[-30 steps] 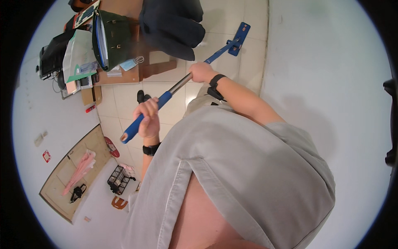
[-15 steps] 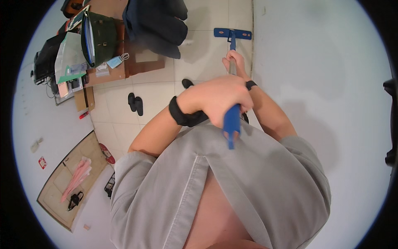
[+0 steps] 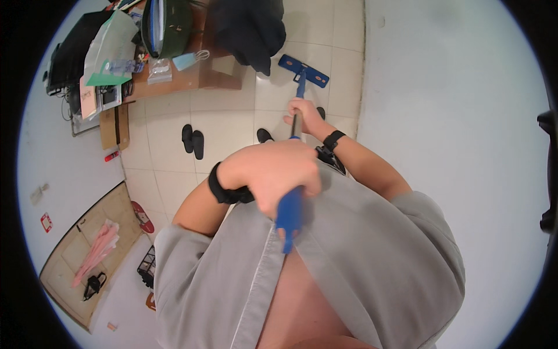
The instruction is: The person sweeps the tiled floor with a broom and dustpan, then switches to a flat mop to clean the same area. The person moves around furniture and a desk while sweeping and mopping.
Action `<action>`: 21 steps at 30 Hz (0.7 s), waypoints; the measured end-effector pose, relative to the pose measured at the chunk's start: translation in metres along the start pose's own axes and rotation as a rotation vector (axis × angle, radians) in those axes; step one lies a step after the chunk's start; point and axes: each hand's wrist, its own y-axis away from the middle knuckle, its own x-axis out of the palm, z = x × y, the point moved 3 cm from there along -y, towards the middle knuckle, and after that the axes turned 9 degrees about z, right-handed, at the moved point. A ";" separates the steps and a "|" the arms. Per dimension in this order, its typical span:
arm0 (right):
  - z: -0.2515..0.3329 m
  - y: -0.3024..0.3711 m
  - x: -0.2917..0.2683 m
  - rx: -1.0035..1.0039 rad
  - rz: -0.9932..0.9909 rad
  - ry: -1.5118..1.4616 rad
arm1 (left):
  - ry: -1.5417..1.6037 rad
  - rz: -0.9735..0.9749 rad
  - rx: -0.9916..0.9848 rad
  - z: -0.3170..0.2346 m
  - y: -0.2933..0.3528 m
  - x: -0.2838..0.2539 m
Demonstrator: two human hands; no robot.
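A flat mop has its blue rectangular head (image 3: 303, 71) on the tiled floor ahead, turned at a slant. Its metal pole (image 3: 297, 123) rises toward my chest and ends in a blue handle (image 3: 290, 212). My left hand (image 3: 276, 173), with a black band at the wrist, is wrapped round the pole near this top end. Farther down, my right hand (image 3: 308, 116) grips the pole just above the head's blue joint; a dark band circles that wrist too.
A dark cloth-draped object (image 3: 250, 32) stands beside the mop head. Left of it is a desk (image 3: 221, 72) with a green bag (image 3: 168, 26) and a face mask (image 3: 187, 59). Black slippers (image 3: 193, 141) lie on the floor. A white wall (image 3: 453, 116) runs along the right.
The mop head has come away from the right wall, leftward and nearer, and has turned at a slant. Both hands moved left and toward me with the pole.
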 end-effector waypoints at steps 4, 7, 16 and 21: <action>0.035 -0.035 0.084 -0.089 0.158 0.067 | 0.102 -0.337 0.057 -0.016 0.107 0.040; 0.057 -0.065 0.147 -0.065 0.333 0.227 | 0.186 -0.737 0.080 -0.029 0.177 0.083; 0.097 -0.118 0.289 0.060 0.859 0.309 | 0.273 -1.924 0.098 -0.010 0.320 0.241; 0.059 -0.098 0.268 0.176 0.883 0.464 | 0.370 -2.279 0.084 0.035 0.283 0.276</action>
